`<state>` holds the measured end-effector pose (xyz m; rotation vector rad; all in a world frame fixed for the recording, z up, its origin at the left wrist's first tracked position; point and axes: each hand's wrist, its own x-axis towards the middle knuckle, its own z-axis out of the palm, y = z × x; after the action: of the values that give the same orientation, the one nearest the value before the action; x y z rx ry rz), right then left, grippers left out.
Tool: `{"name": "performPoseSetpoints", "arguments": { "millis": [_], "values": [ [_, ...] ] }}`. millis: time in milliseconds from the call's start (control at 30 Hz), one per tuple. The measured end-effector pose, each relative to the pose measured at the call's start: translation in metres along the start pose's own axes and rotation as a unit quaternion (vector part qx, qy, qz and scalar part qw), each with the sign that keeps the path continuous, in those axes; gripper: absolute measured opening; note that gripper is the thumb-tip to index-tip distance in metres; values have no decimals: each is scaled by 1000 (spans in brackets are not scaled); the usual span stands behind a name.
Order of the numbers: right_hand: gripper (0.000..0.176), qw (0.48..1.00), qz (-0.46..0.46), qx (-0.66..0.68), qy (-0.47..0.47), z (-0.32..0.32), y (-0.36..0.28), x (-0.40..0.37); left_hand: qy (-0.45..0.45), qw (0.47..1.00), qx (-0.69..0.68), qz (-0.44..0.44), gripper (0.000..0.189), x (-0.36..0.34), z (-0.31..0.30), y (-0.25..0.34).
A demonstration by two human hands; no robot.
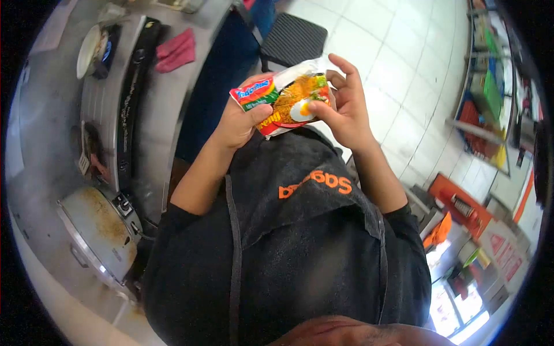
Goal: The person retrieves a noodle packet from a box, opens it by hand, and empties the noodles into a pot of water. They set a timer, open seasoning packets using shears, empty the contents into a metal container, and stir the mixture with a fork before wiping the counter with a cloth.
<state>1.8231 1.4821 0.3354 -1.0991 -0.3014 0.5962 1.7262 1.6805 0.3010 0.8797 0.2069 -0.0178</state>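
Note:
A packet of instant noodles (291,106) is held up in front of my apron (288,167), its printed front with noodles and a fried egg facing me. My left hand (239,122) grips the packet's left end, thumb on the front and fingers hidden behind. My right hand (346,106) holds the other end, thumb pressed on the egg picture and the index finger raised off it. The packet's upper edge shows a pale, shiny strip; whether it is torn cannot be made out.
To the left, a steel counter holds a black-fronted stove (133,98), a pink cloth (176,51), a large lidded pot (101,230), a spatula (85,153) and a white bowl (89,52). A black stool (294,40) stands ahead on white tiles. Stocked shelves (487,92) line the right.

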Motion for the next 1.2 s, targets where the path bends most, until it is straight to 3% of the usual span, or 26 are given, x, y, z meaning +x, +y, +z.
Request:
{"name": "performPoseSetpoints", "arguments": {
  "millis": [67,167,267,300,433,533,600,667,767,867,900,1000,1067,1100,1133,1200],
  "values": [
    [40,993,-4,-77,-91,17,1,31,6,998,0,56,60,-6,-23,32],
    [21,971,-38,-198,-131,35,4,59,-5,991,29,128,56,-11,-48,65],
    [9,971,-77,-178,-137,53,1,79,-35,983,141,114,58,-22,-78,78],
    [7,975,-76,-170,-121,66,-5,83,-45,972,166,160,59,-20,-71,84],
    [13,901,-282,-276,-178,80,-27,111,-208,943,157,207,54,-24,-72,115],
    [16,866,-321,-271,-269,97,-38,122,-77,953,228,186,51,-27,-46,130],
    [16,856,-333,-265,-293,110,-36,129,-61,871,371,316,48,-22,-27,131],
    [16,863,-327,-247,-293,120,-32,133,18,816,453,359,42,-26,-6,144],
    [14,840,-322,-331,-285,132,-36,138,97,734,538,403,33,-27,-10,147],
    [14,817,-338,-354,-304,143,-26,144,161,585,655,449,28,-31,-16,150],
    [14,819,-334,-349,-309,145,-24,144,174,569,651,471,25,-31,-18,150],
    [17,844,-311,-286,-329,148,-9,149,198,579,635,471,19,-33,-29,146],
    [19,956,-195,-77,-205,169,4,132,229,602,593,483,18,-31,-37,142],
    [22,950,-199,-115,-211,163,11,135,240,612,585,475,18,-33,-40,141],
    [25,884,-260,-260,-288,151,9,147,250,621,577,468,18,-33,-43,140],
    [28,874,-177,-312,-327,148,14,148,246,629,588,446,17,-30,-42,132]
  ]
}}
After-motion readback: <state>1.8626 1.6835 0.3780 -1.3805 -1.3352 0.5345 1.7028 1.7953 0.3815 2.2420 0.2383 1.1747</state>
